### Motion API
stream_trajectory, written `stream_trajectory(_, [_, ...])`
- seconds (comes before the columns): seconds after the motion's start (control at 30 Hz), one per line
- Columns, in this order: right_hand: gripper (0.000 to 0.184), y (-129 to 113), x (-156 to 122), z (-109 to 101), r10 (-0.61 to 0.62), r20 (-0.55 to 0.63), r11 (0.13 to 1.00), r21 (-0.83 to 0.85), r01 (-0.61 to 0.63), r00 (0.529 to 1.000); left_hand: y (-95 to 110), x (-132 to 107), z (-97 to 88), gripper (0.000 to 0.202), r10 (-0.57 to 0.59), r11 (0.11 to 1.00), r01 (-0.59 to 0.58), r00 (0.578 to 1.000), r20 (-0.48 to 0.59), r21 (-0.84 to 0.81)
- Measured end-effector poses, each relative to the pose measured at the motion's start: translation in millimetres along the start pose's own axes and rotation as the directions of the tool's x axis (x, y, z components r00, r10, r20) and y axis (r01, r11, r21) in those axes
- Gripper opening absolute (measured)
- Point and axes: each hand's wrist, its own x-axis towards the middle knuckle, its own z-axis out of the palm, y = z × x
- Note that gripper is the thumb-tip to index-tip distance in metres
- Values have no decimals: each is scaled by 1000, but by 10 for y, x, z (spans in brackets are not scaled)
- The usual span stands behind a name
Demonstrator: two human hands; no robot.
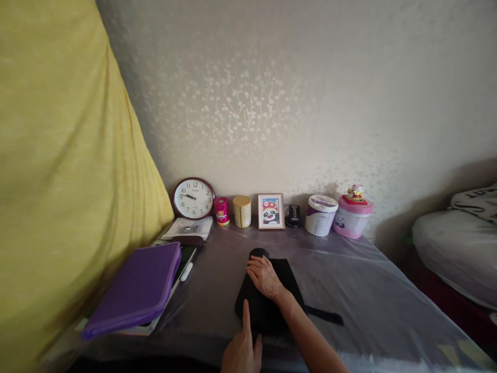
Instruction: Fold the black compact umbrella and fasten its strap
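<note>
A black piece of fabric (286, 274) lies spread on the table in front of me. A thicker black rolled or rounded part (259, 253) runs up its middle, its far end showing past my fingers; I cannot make out what it is. My right hand (265, 277) lies over this part, its fingers stretched out across the top. At the near left edge, my left hand (244, 344) has its index finger extended against the black fabric and its thumb apart. From the fabric's right side a black strap (325, 315) trails onto the table.
A purple zip folder (135, 285) lies on books at left, near a yellow curtain (58, 155). Along the wall stand a clock (194, 198), a pink can (222, 211), a yellow-lidded can (242, 212), a panda picture frame (271, 211), a black device (293, 215) and two tubs (321, 217).
</note>
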Motion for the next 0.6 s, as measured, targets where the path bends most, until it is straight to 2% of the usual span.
stream_trajectory(0.13, [26, 182, 225, 54, 87, -1, 995, -47, -87, 996, -1, 5, -51, 68, -2, 1000, 3, 999, 48, -28])
stream_trajectory(0.23, [28, 261, 304, 53, 217, -44, 970, -100, -221, 975, -11, 0, -67, 68, -17, 999, 20, 998, 60, -43])
stream_trajectory(0.33, [32, 289, 242, -6, 333, -122, 926, -143, -349, 935, -25, -7, -63, 68, -21, 999, 23, 999, 49, -40])
stream_trajectory(0.43, [32, 318, 49, -122, 354, -169, 907, -178, -382, 920, -43, -4, -51, 67, 3, 999, -1, 999, 36, -50])
stream_trajectory(0.5, [31, 368, -109, -216, 415, -207, 872, -188, -452, 886, -53, -1, -42, 66, 18, 998, -17, 1000, 13, -61])
stream_trajectory(0.6, [30, 478, -327, -350, 580, -251, 787, -76, -613, 775, -61, -8, -27, 66, 36, 996, -38, 999, -17, -83])
